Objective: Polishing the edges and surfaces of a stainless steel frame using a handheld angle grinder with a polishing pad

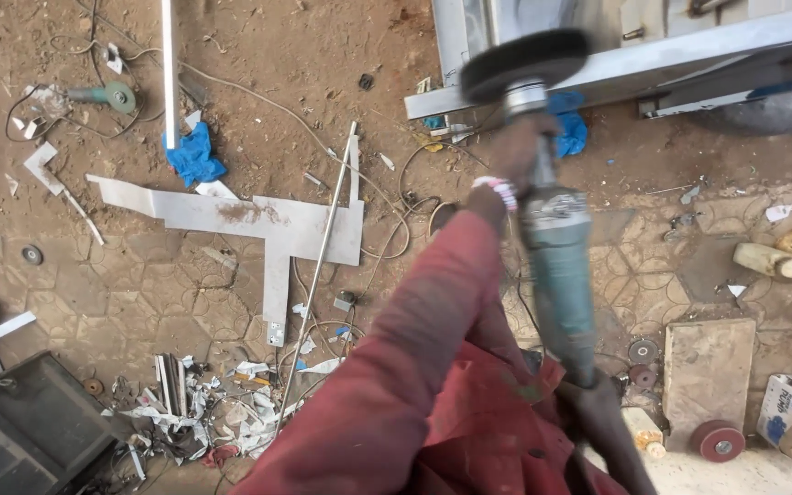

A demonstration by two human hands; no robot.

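Red sleeve [414,367] fills the lower middle of the view, running up to the left hand [517,151], which carries a beaded band at the wrist and is closed around the neck of an angle grinder [556,247] just behind its head. Right hand [602,412] sits lower, at the bottom right, wrapped around the rear end of the grinder's teal body. Both hands hold the tool, which is raised above the ground and points away from the person. Its dark round wheel [524,62] is blurred and stands over the edge of a pale metal frame [616,64] at the top of the view. On the dirt below, left of the sleeve, lies a flat cut sheet of grey metal [272,229] with a thin rod [323,266] across it. A blue rag [194,156] lies beyond the sheet, and a second grinder [107,95] rests on the ground at the far upper left. To the right, near the right hand, are loose discs [717,440] and a flat stone slab [708,371].
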